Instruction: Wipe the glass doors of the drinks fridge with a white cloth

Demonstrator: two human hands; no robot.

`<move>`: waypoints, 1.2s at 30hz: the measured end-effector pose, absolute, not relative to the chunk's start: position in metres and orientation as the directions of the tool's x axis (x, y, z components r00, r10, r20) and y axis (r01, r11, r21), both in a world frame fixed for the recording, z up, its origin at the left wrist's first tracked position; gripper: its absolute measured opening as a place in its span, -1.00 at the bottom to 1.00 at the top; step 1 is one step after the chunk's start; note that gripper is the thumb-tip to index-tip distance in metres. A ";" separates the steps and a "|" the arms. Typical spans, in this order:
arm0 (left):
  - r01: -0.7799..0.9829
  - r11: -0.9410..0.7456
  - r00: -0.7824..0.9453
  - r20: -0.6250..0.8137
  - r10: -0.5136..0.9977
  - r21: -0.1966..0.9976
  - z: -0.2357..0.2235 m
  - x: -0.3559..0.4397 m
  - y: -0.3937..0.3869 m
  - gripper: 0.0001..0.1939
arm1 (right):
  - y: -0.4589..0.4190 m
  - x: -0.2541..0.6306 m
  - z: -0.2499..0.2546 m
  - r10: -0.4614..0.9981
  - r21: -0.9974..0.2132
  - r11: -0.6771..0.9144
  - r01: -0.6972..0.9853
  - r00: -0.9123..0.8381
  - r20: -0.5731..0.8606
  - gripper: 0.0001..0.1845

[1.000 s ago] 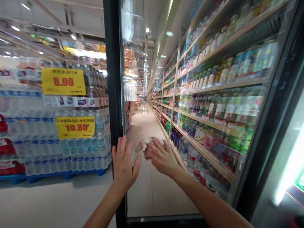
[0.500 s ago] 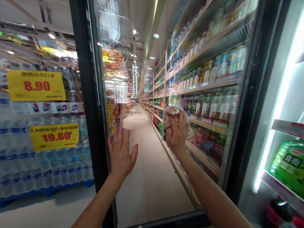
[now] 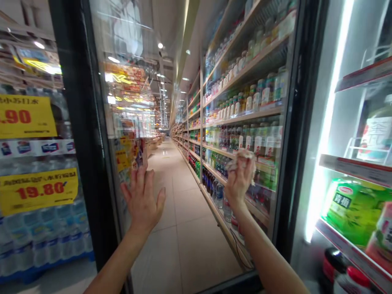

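A glass door (image 3: 183,245) in a black frame stands in front of me, with shelves and an aisle showing in its pane. Near the left side of the frame, my left hand (image 3: 143,200) is open, its palm toward the glass and its fingers spread. It holds nothing. My right hand (image 3: 239,185) is pressing a crumpled, pale patterned cloth (image 3: 247,156) toward the right half of the pane. Its fingers cover part of the cloth, and whether all of the cloth touches the glass I cannot tell.
Right of the door, a lit cooler holds a green package (image 3: 352,208) and bottles on shelves. On the left, packs of water bottles (image 3: 45,241) stand stacked behind yellow price signs (image 3: 39,190). A cable (image 3: 240,249) shows low down in the pane.
The view has turned, so the door and price signs sit further left. My right hand has moved the cloth rightward across the pane. My left hand keeps about the same place beside the frame.
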State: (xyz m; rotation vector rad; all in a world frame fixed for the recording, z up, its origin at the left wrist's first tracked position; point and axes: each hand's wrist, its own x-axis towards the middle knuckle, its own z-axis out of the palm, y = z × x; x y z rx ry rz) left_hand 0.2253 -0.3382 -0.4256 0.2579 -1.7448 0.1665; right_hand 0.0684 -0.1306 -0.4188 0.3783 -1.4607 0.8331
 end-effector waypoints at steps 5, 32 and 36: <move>-0.261 0.965 -0.186 0.978 -0.089 0.038 -0.424 0.227 -0.338 -0.37 | -0.134 0.082 -0.438 -0.241 0.195 0.617 -0.762 0.053 0.969 -0.53; -0.211 0.975 -0.171 0.980 -0.103 0.066 -0.382 0.215 -0.323 -0.30 | -0.110 0.052 -0.376 -0.200 0.173 0.672 -0.720 0.049 0.979 -0.54; -0.203 0.978 -0.164 0.983 -0.087 0.053 -0.372 0.218 -0.330 -0.32 | -0.066 0.016 -0.364 0.185 -0.183 0.726 -0.663 -0.067 0.980 -0.51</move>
